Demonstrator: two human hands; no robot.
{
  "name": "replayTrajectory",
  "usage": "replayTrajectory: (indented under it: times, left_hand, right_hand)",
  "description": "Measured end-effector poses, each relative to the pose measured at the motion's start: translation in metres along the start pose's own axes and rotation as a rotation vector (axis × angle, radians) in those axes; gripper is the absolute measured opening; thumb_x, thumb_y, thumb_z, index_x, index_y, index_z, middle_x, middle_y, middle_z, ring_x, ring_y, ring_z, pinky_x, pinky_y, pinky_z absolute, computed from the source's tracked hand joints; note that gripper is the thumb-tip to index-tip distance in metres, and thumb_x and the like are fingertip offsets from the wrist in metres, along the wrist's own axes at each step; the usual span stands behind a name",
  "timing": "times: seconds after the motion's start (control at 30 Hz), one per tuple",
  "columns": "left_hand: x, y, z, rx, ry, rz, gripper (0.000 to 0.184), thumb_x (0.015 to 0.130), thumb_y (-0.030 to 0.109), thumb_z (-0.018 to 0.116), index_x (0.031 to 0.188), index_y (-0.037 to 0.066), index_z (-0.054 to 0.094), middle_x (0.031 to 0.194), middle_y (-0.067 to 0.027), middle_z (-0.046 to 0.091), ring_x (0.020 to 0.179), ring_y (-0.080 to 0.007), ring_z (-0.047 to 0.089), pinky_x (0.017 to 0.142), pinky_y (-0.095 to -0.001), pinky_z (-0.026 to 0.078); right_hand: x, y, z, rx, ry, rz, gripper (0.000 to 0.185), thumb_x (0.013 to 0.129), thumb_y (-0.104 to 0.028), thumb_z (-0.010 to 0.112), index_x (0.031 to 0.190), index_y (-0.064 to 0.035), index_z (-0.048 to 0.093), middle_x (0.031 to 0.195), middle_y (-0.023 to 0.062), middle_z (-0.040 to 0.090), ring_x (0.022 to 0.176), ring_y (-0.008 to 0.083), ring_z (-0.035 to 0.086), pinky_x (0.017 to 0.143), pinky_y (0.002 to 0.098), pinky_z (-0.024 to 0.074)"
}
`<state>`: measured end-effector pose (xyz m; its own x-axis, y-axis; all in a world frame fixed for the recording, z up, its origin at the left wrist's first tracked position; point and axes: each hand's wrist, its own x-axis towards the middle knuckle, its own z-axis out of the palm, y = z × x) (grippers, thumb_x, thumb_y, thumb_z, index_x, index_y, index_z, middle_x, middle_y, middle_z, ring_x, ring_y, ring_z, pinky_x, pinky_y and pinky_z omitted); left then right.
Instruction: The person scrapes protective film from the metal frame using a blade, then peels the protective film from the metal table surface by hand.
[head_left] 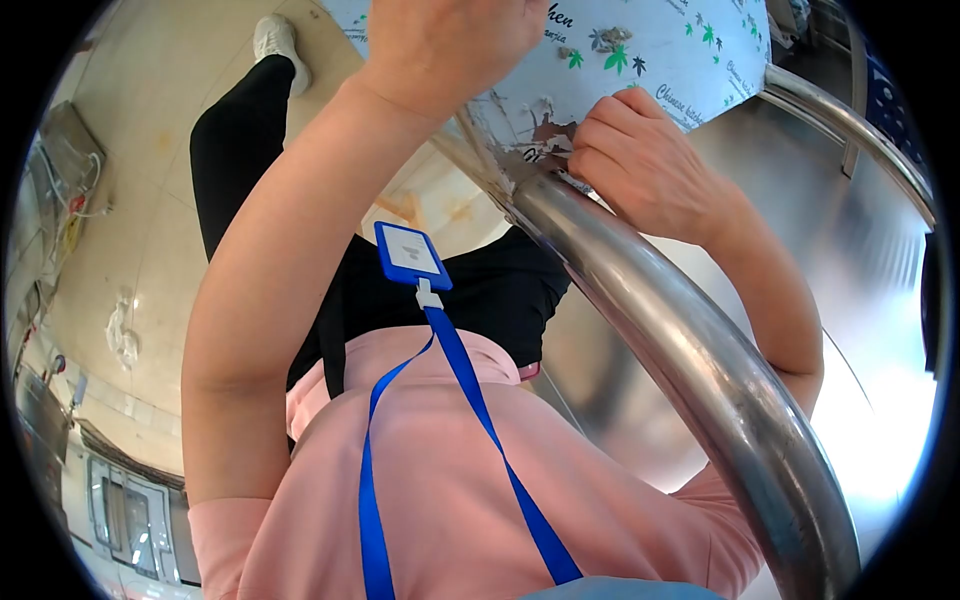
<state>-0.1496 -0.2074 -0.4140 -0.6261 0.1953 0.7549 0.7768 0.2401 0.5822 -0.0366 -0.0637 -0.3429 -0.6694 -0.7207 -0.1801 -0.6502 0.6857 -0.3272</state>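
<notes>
A light blue printed covering with green leaves and lettering lies over a panel in front of me. Its near corner is torn, with ragged white and brown patches showing. My right hand rests against this torn corner, fingers curled in; their tips are hidden, so anything pinched there is not visible. At the top edge, my left hand is closed over the covering's left side, partly cut off by the frame. What it holds, if anything, cannot be seen. Crumpled scraps lie on the printed surface.
A thick shiny metal tube curves from the torn corner down to the right, between my body and right arm. Another metal rail runs at the upper right. A blue-framed badge hangs on a lanyard. Crumpled white material lies on the floor.
</notes>
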Motion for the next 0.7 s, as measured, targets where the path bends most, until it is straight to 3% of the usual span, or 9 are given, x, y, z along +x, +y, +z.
replayTrajectory:
  times: [0.43, 0.7]
  left_hand:
    - [-0.0005, -0.0009, 0.0021, -0.019, 0.014, -0.005, 0.016, 0.061, -0.004, 0.057, 0.076, 0.001, 0.054, 0.085, -0.0125, 0.053, 0.075, -0.0297, 0.053, 0.065, -0.0347, 0.045]
    - [0.0013, 0.0018, -0.0007, 0.029, -0.008, 0.008, 0.017, 0.06, -0.005, 0.057, 0.076, 0.001, 0.054, 0.084, -0.0128, 0.053, 0.073, -0.0297, 0.053, 0.064, -0.0348, 0.045]
  right_hand:
    - [-0.0027, -0.0077, -0.0046, 0.097, 0.023, 0.183, 0.011, 0.063, -0.011, 0.056, 0.073, -0.0059, 0.055, 0.078, 0.0045, 0.052, 0.079, 0.02, 0.048, 0.072, 0.03, 0.0361]
    - [0.007, -0.0044, -0.0038, 0.053, -0.026, 0.091, 0.009, 0.062, -0.012, 0.06, 0.064, -0.0069, 0.052, 0.067, 0.0033, 0.049, 0.07, 0.0189, 0.046, 0.067, 0.0296, 0.0348]
